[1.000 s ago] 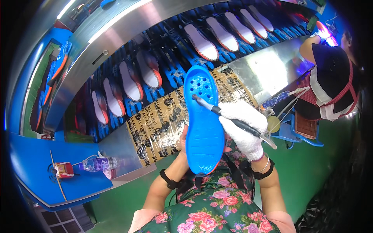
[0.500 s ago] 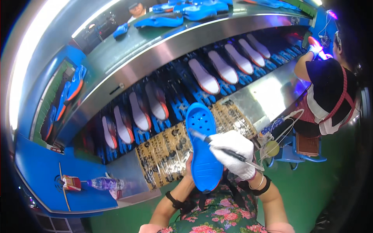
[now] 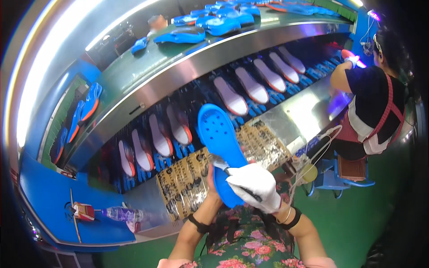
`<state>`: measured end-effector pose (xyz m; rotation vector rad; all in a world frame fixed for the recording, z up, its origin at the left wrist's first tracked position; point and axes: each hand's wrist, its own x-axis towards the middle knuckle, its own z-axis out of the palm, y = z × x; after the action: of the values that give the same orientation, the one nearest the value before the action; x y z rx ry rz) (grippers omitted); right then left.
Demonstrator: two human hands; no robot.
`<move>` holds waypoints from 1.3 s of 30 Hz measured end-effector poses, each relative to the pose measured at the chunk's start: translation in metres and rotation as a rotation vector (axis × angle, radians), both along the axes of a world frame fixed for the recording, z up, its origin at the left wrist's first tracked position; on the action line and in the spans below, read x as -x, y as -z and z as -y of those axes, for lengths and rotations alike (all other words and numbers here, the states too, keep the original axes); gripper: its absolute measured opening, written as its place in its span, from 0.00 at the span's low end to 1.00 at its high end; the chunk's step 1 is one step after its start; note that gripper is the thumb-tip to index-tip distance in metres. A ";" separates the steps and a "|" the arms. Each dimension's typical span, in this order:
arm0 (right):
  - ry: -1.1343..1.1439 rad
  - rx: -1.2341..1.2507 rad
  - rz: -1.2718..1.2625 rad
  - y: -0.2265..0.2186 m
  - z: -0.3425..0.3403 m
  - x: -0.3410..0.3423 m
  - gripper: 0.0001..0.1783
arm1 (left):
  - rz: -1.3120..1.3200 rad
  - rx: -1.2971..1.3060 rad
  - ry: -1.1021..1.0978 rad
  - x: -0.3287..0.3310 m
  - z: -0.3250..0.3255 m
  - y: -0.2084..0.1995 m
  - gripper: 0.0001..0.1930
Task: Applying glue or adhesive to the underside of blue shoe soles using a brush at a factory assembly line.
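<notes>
A blue, foot-shaped moulded sole (image 3: pixel 221 142) at frame centre points its holed end upward, its long axis leaning left. The grip of the bare left hand (image 3: pixel 213 188) is curled around it; the white-gloved right hand (image 3: pixel 255 186) encloses a black-handled brush (image 3: pixel 218 162).

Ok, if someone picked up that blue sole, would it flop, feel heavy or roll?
The sole likely won't flop much: it holds its shape well beyond the left hand. It's probably light for its size, since that hand alone seems to support it. Its long, flattish form makes rolling unlikely.
</notes>
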<state>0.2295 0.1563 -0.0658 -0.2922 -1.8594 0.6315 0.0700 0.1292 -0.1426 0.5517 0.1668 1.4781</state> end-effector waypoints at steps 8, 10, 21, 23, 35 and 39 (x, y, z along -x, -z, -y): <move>0.061 -0.084 0.006 0.014 -0.012 0.007 0.15 | 0.361 -0.061 0.047 -0.001 -0.031 -0.017 0.51; -0.076 -0.003 0.024 0.013 -0.005 0.009 0.14 | 0.283 -0.161 0.134 0.015 -0.047 0.000 0.52; -0.294 0.136 0.049 0.024 -0.002 -0.002 0.13 | 0.320 -0.133 0.201 0.018 -0.033 0.001 0.55; -0.125 0.413 -0.015 0.035 -0.007 0.001 0.09 | 0.320 0.037 0.085 0.016 -0.025 -0.008 0.55; -0.173 0.049 0.182 0.038 0.000 -0.001 0.11 | 0.227 0.009 0.331 0.054 -0.045 0.005 0.57; -0.403 0.478 0.043 0.040 -0.001 -0.004 0.09 | 0.216 0.011 0.367 0.060 -0.042 0.003 0.55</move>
<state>0.2335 0.1569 -0.1060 -0.2401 -1.8021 1.3621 0.0104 0.1716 -0.1458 0.3859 -0.0932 1.1669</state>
